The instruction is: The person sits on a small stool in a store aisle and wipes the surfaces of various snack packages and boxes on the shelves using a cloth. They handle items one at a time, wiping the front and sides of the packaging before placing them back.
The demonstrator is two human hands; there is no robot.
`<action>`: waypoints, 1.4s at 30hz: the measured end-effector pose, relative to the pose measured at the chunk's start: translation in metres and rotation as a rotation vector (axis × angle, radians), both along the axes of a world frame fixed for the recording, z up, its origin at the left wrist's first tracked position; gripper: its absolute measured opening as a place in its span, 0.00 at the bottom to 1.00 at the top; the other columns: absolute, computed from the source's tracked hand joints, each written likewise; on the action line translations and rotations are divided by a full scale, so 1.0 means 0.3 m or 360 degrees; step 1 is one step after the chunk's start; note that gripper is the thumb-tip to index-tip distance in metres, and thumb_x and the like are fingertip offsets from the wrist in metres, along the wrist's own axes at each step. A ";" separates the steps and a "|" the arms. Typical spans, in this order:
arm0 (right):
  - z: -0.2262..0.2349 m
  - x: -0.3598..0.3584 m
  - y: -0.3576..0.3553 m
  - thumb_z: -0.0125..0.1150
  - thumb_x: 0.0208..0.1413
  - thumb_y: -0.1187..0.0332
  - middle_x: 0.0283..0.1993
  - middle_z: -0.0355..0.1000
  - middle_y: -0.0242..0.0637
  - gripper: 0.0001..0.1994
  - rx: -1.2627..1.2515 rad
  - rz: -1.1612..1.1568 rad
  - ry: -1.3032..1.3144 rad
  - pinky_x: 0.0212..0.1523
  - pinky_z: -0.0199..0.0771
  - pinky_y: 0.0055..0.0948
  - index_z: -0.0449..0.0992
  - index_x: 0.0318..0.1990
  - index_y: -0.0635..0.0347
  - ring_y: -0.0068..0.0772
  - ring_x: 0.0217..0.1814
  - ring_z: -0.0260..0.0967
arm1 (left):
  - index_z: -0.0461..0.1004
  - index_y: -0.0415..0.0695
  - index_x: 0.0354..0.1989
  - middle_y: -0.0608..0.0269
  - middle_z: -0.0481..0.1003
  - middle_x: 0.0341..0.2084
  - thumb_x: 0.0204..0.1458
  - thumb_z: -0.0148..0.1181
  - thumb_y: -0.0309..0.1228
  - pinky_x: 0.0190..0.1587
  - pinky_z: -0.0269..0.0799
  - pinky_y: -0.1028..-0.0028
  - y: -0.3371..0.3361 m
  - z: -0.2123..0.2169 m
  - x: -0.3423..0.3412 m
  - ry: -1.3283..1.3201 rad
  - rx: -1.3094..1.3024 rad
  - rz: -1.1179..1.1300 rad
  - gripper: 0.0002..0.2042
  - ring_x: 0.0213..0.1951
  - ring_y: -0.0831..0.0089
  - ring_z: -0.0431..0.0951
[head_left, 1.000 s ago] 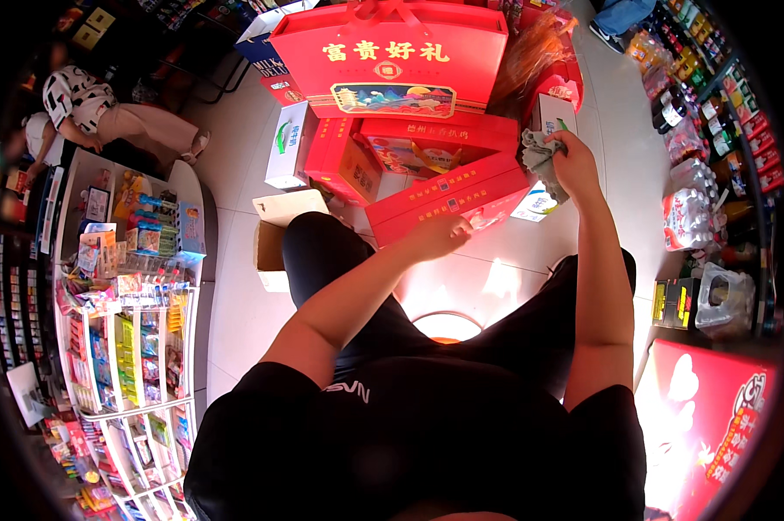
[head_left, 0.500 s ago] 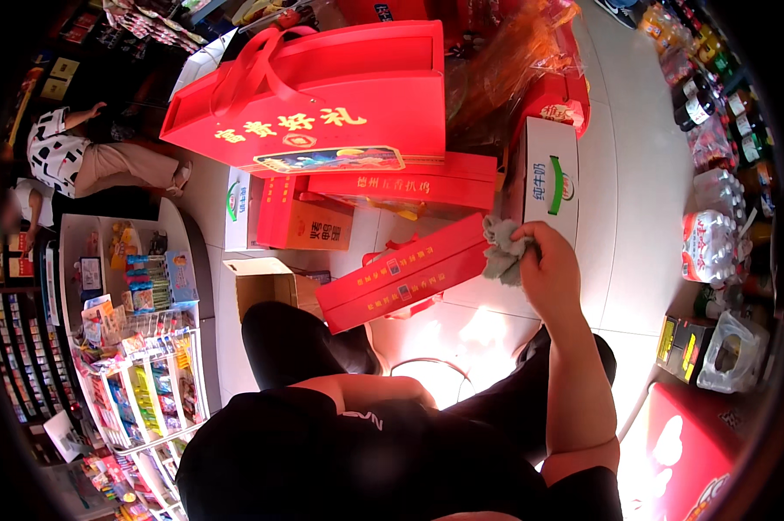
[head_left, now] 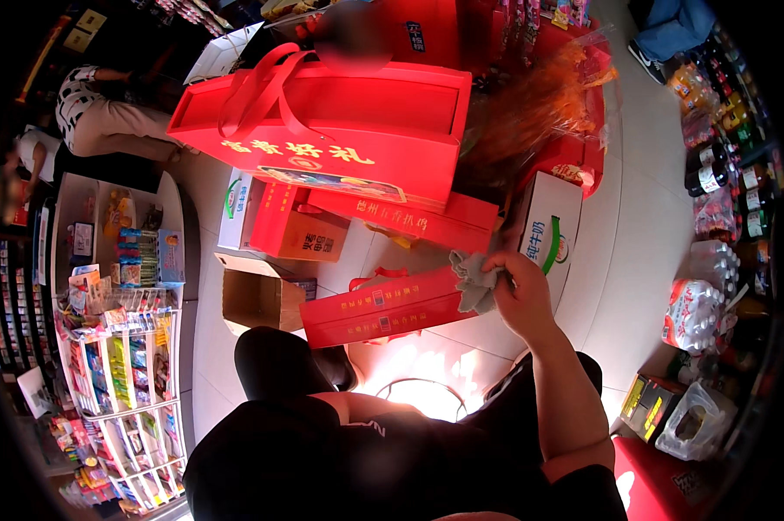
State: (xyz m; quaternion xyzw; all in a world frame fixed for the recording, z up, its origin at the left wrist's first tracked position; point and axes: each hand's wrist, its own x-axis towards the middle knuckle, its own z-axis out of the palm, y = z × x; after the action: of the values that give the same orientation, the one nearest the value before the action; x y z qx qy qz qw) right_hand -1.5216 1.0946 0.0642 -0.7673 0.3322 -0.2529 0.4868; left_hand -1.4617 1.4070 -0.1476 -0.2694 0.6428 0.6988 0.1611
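Note:
My right hand [head_left: 519, 288] is closed on a crumpled grey cloth [head_left: 476, 281]. The cloth lies against the right end of a long red gift box [head_left: 375, 310] with gold lettering, which is slightly tilted in front of my knees. Of my left arm only a piece of forearm shows, close to my body; the left hand itself is hidden. Beyond the long box, another flat red box [head_left: 409, 217] lies below a big red gift case [head_left: 322, 113] with ribbon handles. To the right stands a white milk carton [head_left: 548, 227] with a green handle.
An opened brown cardboard box [head_left: 251, 297] sits by my left knee. Snack racks [head_left: 136, 365] line the left, where a person [head_left: 118, 113] bends over. Bottle shelves and packs of bottled water [head_left: 696, 313] run along the right. Another person's shoe [head_left: 646, 62] shows at the far right.
The view has shifted. The red box has turned closer to level, and my right hand with the cloth has come down and left with its end. The person at the left now bends forward.

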 end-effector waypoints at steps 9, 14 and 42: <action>-0.026 -0.118 0.034 0.48 0.49 0.78 0.30 0.74 0.39 0.11 0.0251 -0.0167 -0.0159 0.35 0.70 0.28 0.75 0.38 0.59 0.31 0.31 0.71 | 0.72 0.44 0.56 0.51 0.76 0.47 0.51 0.63 0.38 0.52 0.69 0.61 0.144 -0.024 -0.076 0.0016 -0.0090 0.0108 0.23 0.50 0.55 0.75; -0.043 -0.201 0.049 0.50 0.49 0.75 0.33 0.75 0.42 0.11 0.0257 -0.0306 -0.0181 0.40 0.72 0.31 0.76 0.39 0.58 0.36 0.35 0.74 | 0.71 0.45 0.57 0.51 0.76 0.49 0.52 0.61 0.35 0.53 0.69 0.62 0.130 -0.016 -0.127 -0.0450 -0.0096 -0.0125 0.22 0.51 0.54 0.75; -0.027 -0.615 -0.060 0.45 0.59 0.70 0.57 0.68 0.37 0.21 0.1182 -0.1713 -0.1341 0.47 0.75 0.39 0.66 0.61 0.53 0.39 0.54 0.70 | 0.73 0.43 0.53 0.50 0.72 0.51 0.54 0.59 0.37 0.57 0.67 0.64 -0.598 0.992 -0.191 -0.0699 -0.2040 0.1381 0.19 0.55 0.56 0.71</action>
State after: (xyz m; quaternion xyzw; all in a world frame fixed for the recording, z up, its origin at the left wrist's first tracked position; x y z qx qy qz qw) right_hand -1.7061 1.0765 0.0562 -0.1262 0.5088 -0.5969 0.6074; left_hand -1.5189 1.2276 0.1499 -0.6664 0.7105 0.1253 -0.1880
